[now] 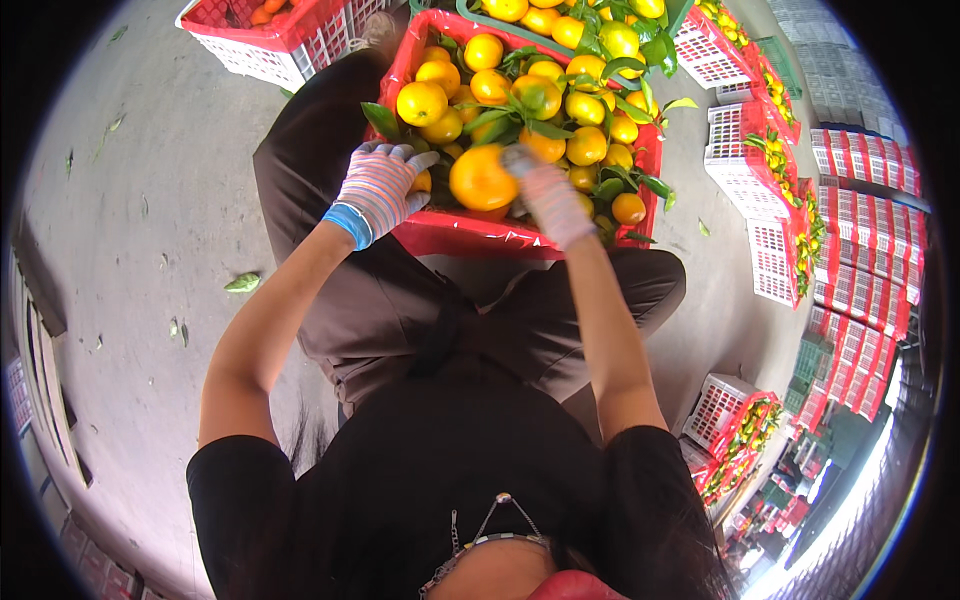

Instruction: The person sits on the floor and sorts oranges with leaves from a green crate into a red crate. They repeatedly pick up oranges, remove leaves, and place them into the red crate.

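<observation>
A crate lined with red plastic (480,231) stands before me, heaped with orange citrus fruit (421,103) and green leaves. My left hand (385,182), in a striped knit glove with a blue cuff, lies at the crate's near left corner, its fingers around a small orange fruit (421,181) that is mostly hidden. My right hand (551,191), in a like glove and blurred, is over the near middle of the heap. A large orange fruit (482,178), also blurred, is at its fingertips; whether the fingers grip it cannot be told.
Behind the crate is a green crate (525,28) of leafy fruit. A white crate with red lining (262,52) stands at upper left. More filled crates (739,157) line the right side, with stacked crates (862,232) beyond. Loose leaves (242,283) lie on the concrete floor.
</observation>
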